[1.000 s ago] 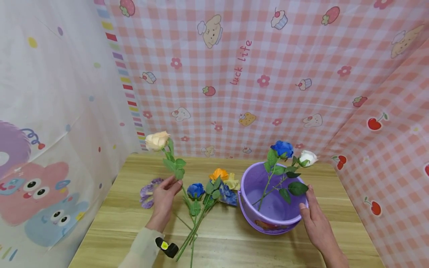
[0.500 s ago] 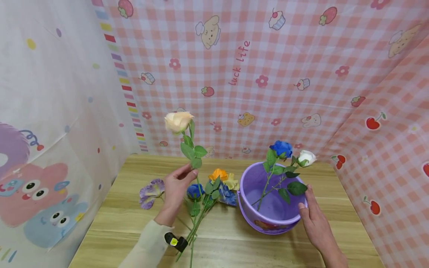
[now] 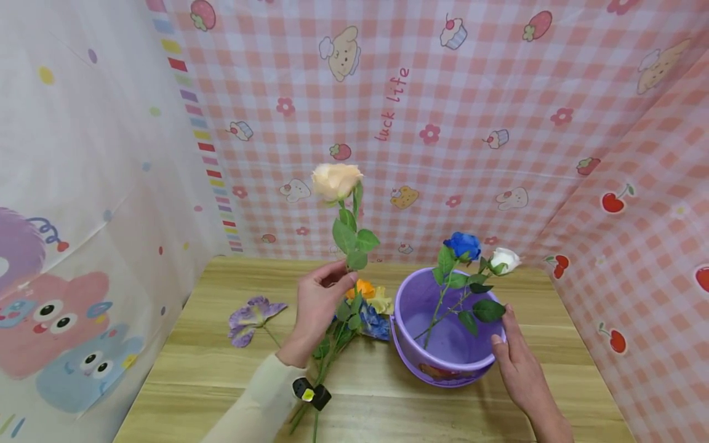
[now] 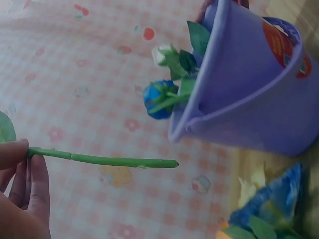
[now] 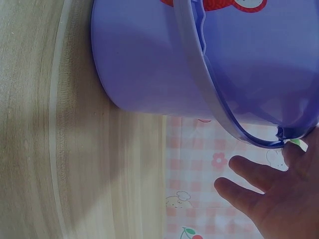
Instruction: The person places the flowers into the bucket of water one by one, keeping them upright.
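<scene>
My left hand [image 3: 323,301] pinches the green stem of a cream artificial rose [image 3: 336,181] between thumb and fingers. The bloom points up. In the left wrist view the bare lower stem [image 4: 119,162] sticks out past my fingers, its cut end apart from the bucket. A purple bucket [image 3: 407,360] stands on the table to the right. My right hand [image 3: 523,372] holds its right rim, thumb at the edge; two fingers [image 5: 259,174] stretch out beside the wall. A blue rose [image 3: 463,246] and a white rose [image 3: 504,261] lean inside the bucket.
On the wooden table [image 3: 221,381], left of the bucket, lie an orange flower [image 3: 364,288], a pale yellow flower [image 3: 381,301] and a blue flower [image 3: 375,323], with crossed stems partly hidden by my left arm. A purple flower [image 3: 255,317] lies farther left. Printed cloths hang around.
My left hand has moved right and upward with the cream rose, which now stands more upright, nearer the bucket. The right hand has stayed at the bucket rim.
</scene>
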Demonstrator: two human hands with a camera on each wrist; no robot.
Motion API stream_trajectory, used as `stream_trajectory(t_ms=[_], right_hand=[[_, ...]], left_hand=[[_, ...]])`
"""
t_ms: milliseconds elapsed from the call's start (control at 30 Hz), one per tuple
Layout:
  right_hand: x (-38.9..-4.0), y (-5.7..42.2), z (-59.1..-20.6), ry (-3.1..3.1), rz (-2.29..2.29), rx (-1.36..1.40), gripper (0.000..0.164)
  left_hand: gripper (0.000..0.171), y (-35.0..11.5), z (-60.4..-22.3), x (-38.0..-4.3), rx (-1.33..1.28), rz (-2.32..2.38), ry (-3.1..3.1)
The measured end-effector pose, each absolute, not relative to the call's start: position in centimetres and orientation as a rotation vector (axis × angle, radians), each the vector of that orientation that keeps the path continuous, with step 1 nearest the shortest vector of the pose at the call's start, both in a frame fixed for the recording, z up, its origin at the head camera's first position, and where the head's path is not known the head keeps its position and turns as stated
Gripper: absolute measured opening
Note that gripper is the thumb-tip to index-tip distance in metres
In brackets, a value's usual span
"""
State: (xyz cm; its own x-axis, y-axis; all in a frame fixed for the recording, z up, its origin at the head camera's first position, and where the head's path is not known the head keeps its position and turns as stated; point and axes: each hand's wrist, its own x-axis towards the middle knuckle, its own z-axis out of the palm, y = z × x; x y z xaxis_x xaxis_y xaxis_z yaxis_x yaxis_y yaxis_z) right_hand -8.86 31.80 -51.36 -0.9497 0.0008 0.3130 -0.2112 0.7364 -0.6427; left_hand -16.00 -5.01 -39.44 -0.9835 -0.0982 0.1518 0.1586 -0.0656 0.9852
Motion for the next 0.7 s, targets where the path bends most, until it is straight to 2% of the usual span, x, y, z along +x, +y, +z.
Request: stream_trajectory(t_ms=[333, 700], right_hand=[[-8.9, 31.8, -51.3, -2.646, 1.035, 0.169, 0.062], [-8.8, 31.8, -51.3, -2.618, 1.051, 0.192, 0.062]], left_hand=[[0.029, -1.4, -38.5, -16.5, -0.139, -2.211, -1.998], [0.03, 3.2, -39.7, -17.3, -0.199, -2.15, -2.092]])
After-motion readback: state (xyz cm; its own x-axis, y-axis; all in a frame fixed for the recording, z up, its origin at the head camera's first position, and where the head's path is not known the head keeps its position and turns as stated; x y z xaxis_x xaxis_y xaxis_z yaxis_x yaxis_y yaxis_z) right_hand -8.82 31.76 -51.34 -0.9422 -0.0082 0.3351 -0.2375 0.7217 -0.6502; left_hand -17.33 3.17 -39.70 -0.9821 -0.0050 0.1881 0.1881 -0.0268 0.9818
